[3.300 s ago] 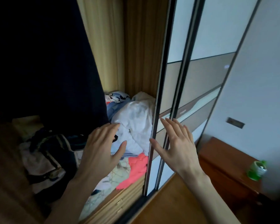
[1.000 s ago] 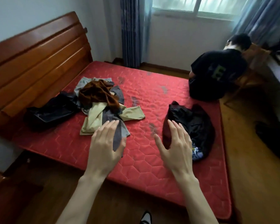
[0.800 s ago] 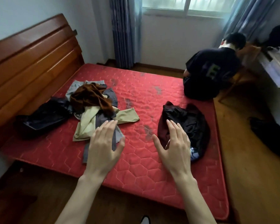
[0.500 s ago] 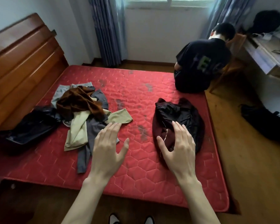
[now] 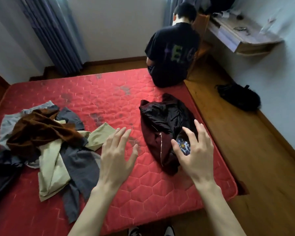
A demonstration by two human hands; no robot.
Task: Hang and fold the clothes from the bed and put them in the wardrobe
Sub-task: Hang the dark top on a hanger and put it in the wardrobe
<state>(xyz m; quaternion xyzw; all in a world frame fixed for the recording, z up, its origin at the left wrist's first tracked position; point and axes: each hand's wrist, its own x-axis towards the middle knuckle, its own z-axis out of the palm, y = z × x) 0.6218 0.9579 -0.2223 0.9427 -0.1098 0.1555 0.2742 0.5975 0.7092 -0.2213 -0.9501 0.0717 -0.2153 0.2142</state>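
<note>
A red quilted mattress (image 5: pixel 109 103) fills the middle of the view. On its right side lies a crumpled black and maroon jacket (image 5: pixel 162 120) with a zip and a blue patterned patch. My right hand (image 5: pixel 194 154) hovers over the jacket's near end, fingers spread, holding nothing. Over bare mattress to the left of the jacket, my left hand (image 5: pixel 117 155) is open with spread fingers. A heap of clothes sits at the left: a brown garment (image 5: pixel 39 130), a pale yellow-green one (image 5: pixel 53 169) and a grey one (image 5: pixel 78 166).
A dark garment (image 5: pixel 2 174) lies at the mattress's left edge. A person in a black T-shirt (image 5: pixel 172 53) sits at the far right corner of the bed. A desk (image 5: pixel 237 36) and a black bag (image 5: pixel 240 97) on the wooden floor are at the right.
I turned from the wardrobe to the bed and came closer. Both hands have moved forward, the right one now over the black and maroon jacket.
</note>
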